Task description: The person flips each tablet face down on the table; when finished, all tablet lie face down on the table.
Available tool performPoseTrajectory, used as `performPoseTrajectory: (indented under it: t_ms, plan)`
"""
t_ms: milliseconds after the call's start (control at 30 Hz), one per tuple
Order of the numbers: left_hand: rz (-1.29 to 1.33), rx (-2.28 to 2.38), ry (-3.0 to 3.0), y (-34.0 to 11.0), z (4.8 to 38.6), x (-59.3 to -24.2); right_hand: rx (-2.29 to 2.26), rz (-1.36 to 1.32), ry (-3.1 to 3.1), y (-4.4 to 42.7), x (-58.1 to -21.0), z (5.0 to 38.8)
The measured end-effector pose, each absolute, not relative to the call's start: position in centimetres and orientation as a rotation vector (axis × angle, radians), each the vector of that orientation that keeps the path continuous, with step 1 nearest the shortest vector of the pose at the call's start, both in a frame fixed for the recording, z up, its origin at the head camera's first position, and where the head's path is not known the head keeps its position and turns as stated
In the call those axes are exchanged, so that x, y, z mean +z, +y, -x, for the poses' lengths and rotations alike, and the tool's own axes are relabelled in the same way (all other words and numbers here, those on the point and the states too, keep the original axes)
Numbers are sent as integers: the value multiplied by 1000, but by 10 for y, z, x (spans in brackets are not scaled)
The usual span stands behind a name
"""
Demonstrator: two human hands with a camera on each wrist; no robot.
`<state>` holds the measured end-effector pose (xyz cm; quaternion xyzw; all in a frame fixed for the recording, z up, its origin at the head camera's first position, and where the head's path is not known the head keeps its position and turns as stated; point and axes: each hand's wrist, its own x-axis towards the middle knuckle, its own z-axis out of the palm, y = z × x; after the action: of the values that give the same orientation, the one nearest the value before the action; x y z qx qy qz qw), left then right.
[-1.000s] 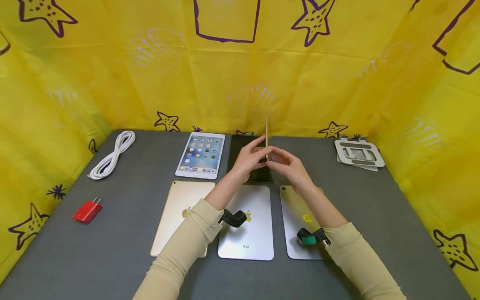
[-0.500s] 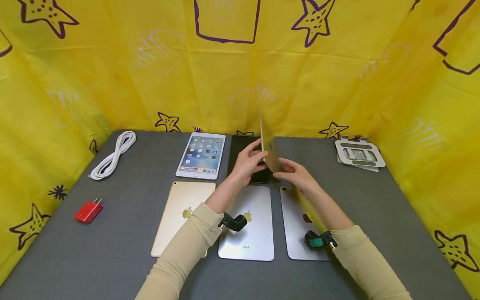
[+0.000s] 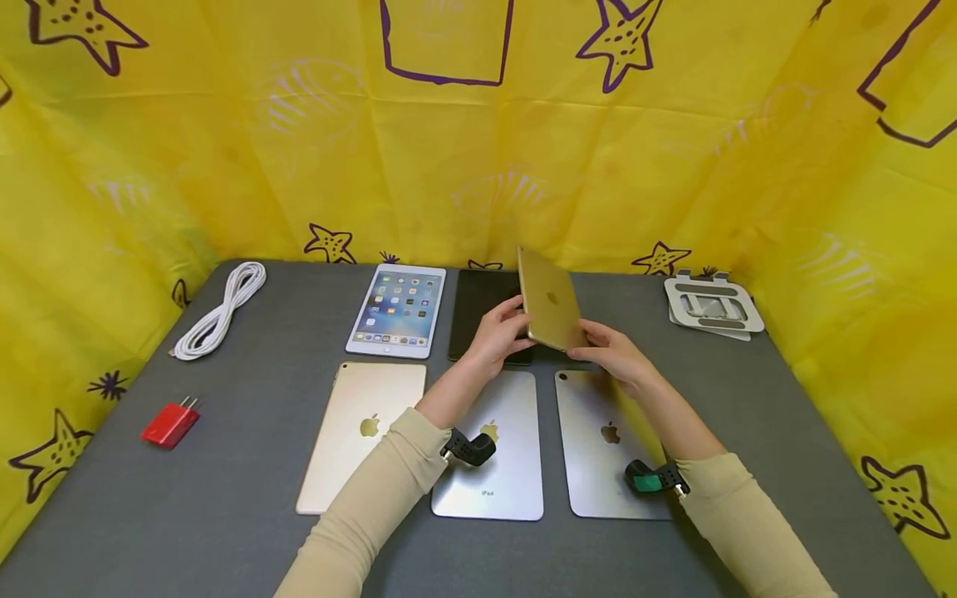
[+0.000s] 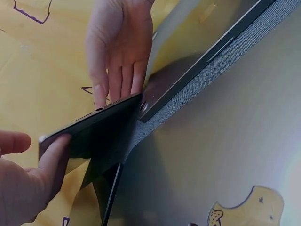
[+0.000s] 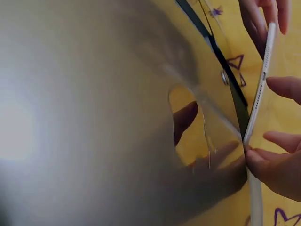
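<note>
Tablet, gold-backed [image 3: 549, 282], raised off the desk [image 3: 247, 531] and tilted, held between two hands at the far middle of the layout. Back with its logo turned toward the person and to the right; dark face turned the other way, plain in the left wrist view.

Left hand [image 3: 495, 336]: grip closed, pinching the left side low down, one digit laid against the dark face. Right hand [image 3: 616, 357]: grip closed too, fingers and thumb at the lower right corner; exact contact of each fingertip hard to make out.

Key relation, to my eye: the long axis slants upward and away from the person. The short edge, with port and speaker holes, sits low and nearest, spanned by the two grips; the opposite end stands free. So the bulk of the tablet lies beyond both hands, neither clearly nearer, and any turning would, I judge, have to hinge about that low edge.

Black tablet [image 3: 474, 307] flat just left, partly covered in the head view by the left hand and the gold one. I count the left hand as nearer to it. Left again, a white tablet [image 3: 398, 311] with lit screen. Silver tablet [image 3: 486, 473] lies face down nearer the person, below the left wrist.
</note>
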<state>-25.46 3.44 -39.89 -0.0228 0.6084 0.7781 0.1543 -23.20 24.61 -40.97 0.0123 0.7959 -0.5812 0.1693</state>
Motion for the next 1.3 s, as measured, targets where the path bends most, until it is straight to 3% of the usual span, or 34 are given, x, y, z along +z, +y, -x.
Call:
performPoseTrajectory:
  t_ms: [667, 1000, 1300]
  plan:
    - [72, 2124, 1711, 54, 250, -408, -1594, -41, 2349, 279, -412, 226]
    - [-121, 2112, 1668, 66, 246, -413, -1584, -66, 2368, 288, -410, 222]
    - [-53, 2033, 1749, 74, 242, -410, -1590, -92, 2364, 288, -406, 218]
